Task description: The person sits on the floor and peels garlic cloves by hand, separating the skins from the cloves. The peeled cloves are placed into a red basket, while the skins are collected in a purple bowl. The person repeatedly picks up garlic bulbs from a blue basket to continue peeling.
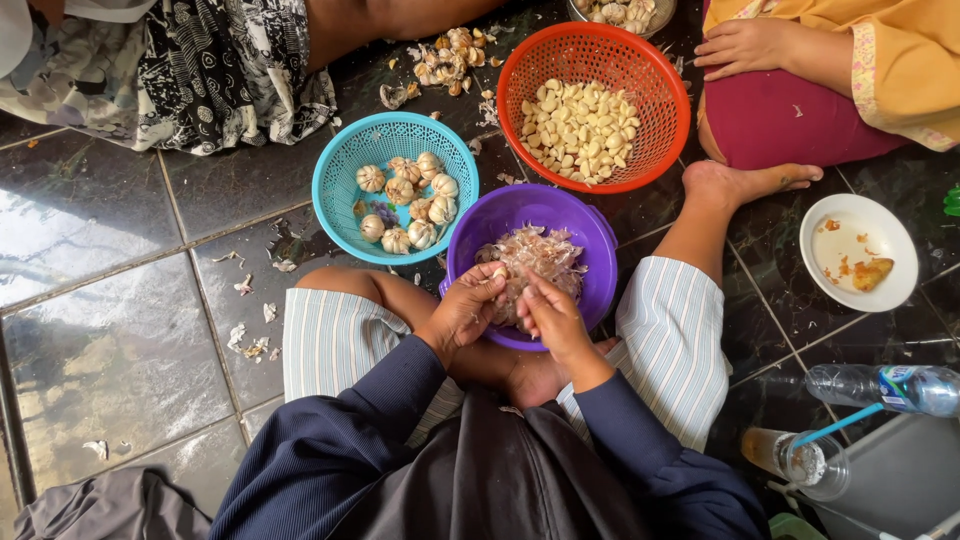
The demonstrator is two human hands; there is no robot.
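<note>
Both hands work together over the purple bowl (590, 250) of garlic skins (535, 255): left hand (468, 308) and right hand (548, 315) pinch a garlic clove (497, 272) at the rim. Beside it sit a teal basket (335, 190) of garlic bulbs (408, 205) and an orange basket (660, 90) of peeled cloves (580, 130).

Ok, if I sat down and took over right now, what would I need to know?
Left hand: over the round purple plastic bowl, fingers curled, apparently around a small garlic piece.
Right hand: beside it, fingertips pinching at the same piece.
Purple bowl: between the knees, holding a heap of papery garlic skins.
Round turquoise plastic basket: whole unpeeled garlic bulbs.
Round orange plastic basket: peeled pale garlic cloves.
Done: many cloves already peeled.
Left: roughly ten bulbs in the turquoise basket, more loose on the dark tiled floor above.
</note>
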